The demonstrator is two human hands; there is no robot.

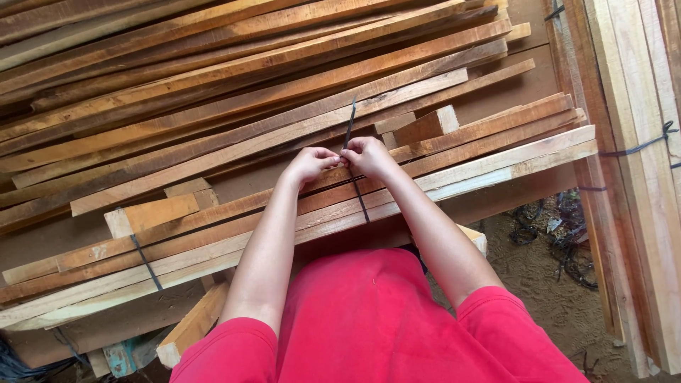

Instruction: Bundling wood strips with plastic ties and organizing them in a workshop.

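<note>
Where the dark strap (350,124) crosses the wood slat bundle (454,167), both hands meet on top of that bundle. Left hand (310,164) and right hand (369,154) are each clenched on the strap, pinching it at the crossing point; one free end rises beyond the bundle, the rest runs down its near edge. Judged thin, light and flexible, the strap is best gripped close to the crossing. A second strap (145,261) binds the bundle further left.
</note>
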